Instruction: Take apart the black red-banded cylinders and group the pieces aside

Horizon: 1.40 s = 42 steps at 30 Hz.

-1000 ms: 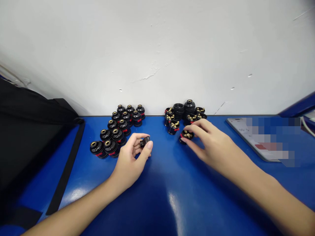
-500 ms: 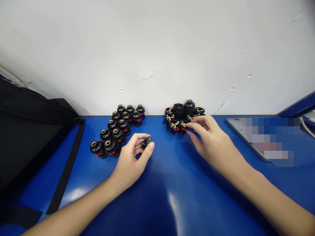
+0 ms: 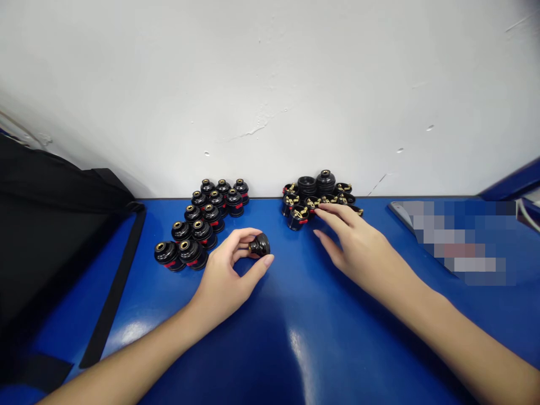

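Clasping a black cap (image 3: 262, 244) tipped on its side, a person's left hand (image 3: 221, 273) has its grip clamped on it over the middle of the blue bench (image 3: 253, 354). At right, the right hand (image 3: 356, 237) shows its grip apart, fingertips close to black cups with gold fittings (image 3: 298, 217) clustered by the far wall (image 3: 270, 84). Capped black units (image 3: 193, 254) with red marks stand in rows at left.

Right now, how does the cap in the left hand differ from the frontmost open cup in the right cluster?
The cap is in the left hand; the cup stands on the table.
The cap is tipped sideways; the cup is upright.
The cup shows red; no red shows on the cap.
Both are black.
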Each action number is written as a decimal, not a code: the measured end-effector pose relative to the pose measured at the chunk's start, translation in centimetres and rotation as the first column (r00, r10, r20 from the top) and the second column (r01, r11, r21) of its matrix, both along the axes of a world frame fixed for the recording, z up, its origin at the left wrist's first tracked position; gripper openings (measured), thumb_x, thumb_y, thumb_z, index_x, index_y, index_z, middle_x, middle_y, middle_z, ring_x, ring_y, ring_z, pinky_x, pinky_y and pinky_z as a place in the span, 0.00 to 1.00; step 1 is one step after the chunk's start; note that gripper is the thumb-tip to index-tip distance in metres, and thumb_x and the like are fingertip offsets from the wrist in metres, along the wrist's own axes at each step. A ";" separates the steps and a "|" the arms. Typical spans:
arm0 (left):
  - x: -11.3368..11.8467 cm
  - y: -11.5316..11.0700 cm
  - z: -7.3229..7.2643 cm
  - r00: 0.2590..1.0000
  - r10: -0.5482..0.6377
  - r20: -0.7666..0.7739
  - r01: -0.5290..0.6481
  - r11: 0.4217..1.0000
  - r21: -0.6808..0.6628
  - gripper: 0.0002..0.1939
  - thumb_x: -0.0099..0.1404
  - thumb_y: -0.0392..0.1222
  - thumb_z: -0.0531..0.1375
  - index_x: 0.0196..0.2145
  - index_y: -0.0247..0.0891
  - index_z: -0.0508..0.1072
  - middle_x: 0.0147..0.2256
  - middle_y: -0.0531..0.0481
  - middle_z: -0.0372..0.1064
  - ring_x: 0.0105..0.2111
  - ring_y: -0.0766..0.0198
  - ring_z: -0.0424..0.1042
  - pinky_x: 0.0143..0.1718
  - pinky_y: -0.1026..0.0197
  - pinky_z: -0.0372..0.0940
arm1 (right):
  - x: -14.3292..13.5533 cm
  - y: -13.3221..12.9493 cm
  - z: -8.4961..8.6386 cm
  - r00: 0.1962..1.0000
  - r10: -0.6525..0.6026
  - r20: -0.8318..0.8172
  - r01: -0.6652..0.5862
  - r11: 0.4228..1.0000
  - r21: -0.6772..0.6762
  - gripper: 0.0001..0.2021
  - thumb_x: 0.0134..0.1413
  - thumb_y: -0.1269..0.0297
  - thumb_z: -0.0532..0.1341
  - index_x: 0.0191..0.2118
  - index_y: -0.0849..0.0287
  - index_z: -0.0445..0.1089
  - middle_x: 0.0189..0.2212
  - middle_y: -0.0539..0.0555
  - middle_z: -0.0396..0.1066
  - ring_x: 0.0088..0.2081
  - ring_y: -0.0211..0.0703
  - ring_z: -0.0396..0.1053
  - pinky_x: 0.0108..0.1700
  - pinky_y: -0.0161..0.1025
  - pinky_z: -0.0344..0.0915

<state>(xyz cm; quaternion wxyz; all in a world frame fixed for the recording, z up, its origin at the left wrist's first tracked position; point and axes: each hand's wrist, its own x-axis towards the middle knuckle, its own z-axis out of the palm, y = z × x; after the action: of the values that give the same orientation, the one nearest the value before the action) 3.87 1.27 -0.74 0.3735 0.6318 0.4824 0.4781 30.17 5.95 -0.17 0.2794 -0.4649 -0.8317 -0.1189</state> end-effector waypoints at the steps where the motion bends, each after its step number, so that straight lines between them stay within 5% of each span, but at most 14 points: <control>1: 0.0 0.0 0.0 1.000 0.000 -0.009 0.001 1.000 0.011 0.18 0.67 0.43 0.69 0.53 0.40 0.75 0.47 0.46 0.77 0.45 0.60 0.80 0.51 0.56 0.78 | 0.0 0.0 -0.1 1.000 0.011 -0.002 -0.011 1.000 -0.005 0.19 0.71 0.67 0.58 0.63 0.68 0.71 0.62 0.71 0.72 0.58 0.65 0.77 0.57 0.62 0.79; 9: -0.3 0.2 -0.3 0.991 -0.015 -0.134 0.027 0.996 0.082 0.17 0.67 0.45 0.70 0.52 0.40 0.77 0.46 0.45 0.76 0.41 0.60 0.78 0.49 0.53 0.77 | -0.6 -0.5 1.0 0.992 0.069 -0.109 -0.062 0.996 0.067 0.14 0.72 0.70 0.57 0.57 0.63 0.74 0.57 0.68 0.77 0.55 0.60 0.79 0.58 0.58 0.79; 15: -0.4 0.2 -0.1 0.973 -0.037 -0.230 0.080 0.980 0.180 0.18 0.66 0.40 0.71 0.53 0.41 0.78 0.45 0.46 0.75 0.42 0.60 0.77 0.49 0.54 0.75 | -2.6 -2.8 1.5 0.894 0.402 -0.196 -0.409 0.912 0.002 0.17 0.70 0.72 0.63 0.61 0.57 0.72 0.55 0.62 0.77 0.56 0.49 0.78 0.59 0.45 0.77; 21: -0.4 0.1 0.1 0.955 -0.072 -0.286 0.150 0.953 0.262 0.17 0.65 0.36 0.71 0.52 0.41 0.78 0.42 0.47 0.75 0.41 0.60 0.76 0.46 0.56 0.75 | -3.6 -3.3 0.6 0.810 0.523 -0.265 -0.554 0.830 -0.059 0.22 0.71 0.74 0.61 0.66 0.51 0.69 0.56 0.59 0.77 0.56 0.49 0.77 0.56 0.47 0.79; 27: -0.5 -0.1 -0.1 0.939 -0.069 -0.336 0.169 0.945 0.279 0.19 0.67 0.38 0.71 0.54 0.41 0.78 0.44 0.47 0.75 0.43 0.59 0.77 0.48 0.56 0.74 | -3.8 -3.4 0.6 0.819 0.494 -0.290 -0.533 0.844 -0.066 0.19 0.72 0.73 0.60 0.63 0.50 0.70 0.52 0.59 0.78 0.53 0.49 0.77 0.54 0.48 0.80; 34: -1.0 -0.1 -0.3 0.863 -0.022 -0.504 0.178 0.948 0.263 0.25 0.69 0.43 0.69 0.62 0.41 0.71 0.57 0.39 0.70 0.58 0.50 0.73 0.61 0.46 0.70 | -3.9 -3.1 0.1 0.870 0.429 -0.244 -0.467 0.875 -0.124 0.13 0.73 0.71 0.59 0.57 0.56 0.75 0.48 0.60 0.79 0.49 0.50 0.78 0.50 0.48 0.81; 42: -1.5 0.1 0.0 0.847 -0.011 -0.532 0.200 0.933 0.299 0.24 0.70 0.43 0.68 0.62 0.40 0.71 0.59 0.39 0.71 0.60 0.50 0.72 0.64 0.45 0.69 | -3.7 -3.0 -0.2 0.877 0.393 -0.275 -0.433 0.895 -0.103 0.15 0.72 0.74 0.59 0.60 0.60 0.73 0.51 0.62 0.76 0.51 0.46 0.77 0.54 0.45 0.79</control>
<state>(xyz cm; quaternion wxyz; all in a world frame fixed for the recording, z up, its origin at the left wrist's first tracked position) 2.37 1.41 -0.71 0.1387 0.8187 0.4386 0.3437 26.44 2.98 -0.34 0.3613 -0.3083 -0.8772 0.0702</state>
